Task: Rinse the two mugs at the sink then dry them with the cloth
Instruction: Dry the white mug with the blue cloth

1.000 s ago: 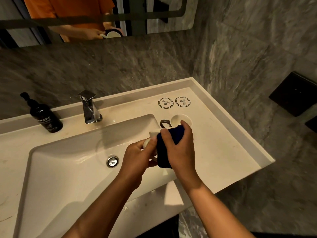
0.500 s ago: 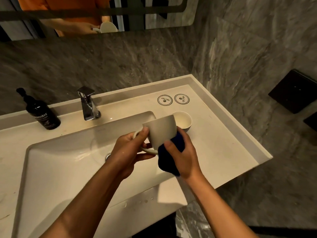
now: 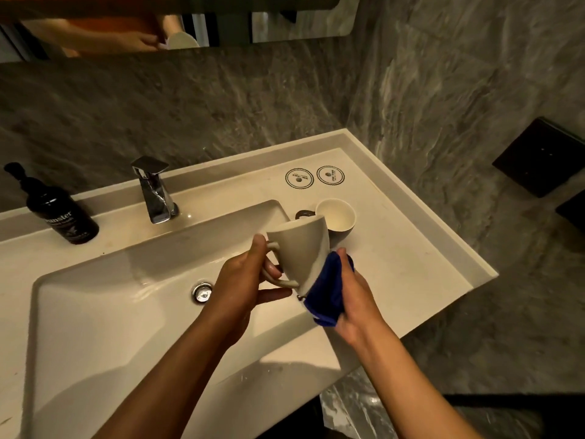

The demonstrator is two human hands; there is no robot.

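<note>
Over the pale sink counter (image 3: 395,248), an inverted mug (image 3: 300,248) is gripped by the handle in the left hand (image 3: 240,280) while the cloth (image 3: 327,289), clamped in the right hand (image 3: 357,299), should be worked fully around its mouth.

Head-worn camera looks steeply down, close over the sink (image 3: 95,312).

I see a cream mug (image 3: 300,248) tilted, mouth turned away, a blue cloth (image 3: 327,293) bunched against its base, and a second mug (image 3: 336,217) upright on the counter just behind.
</note>
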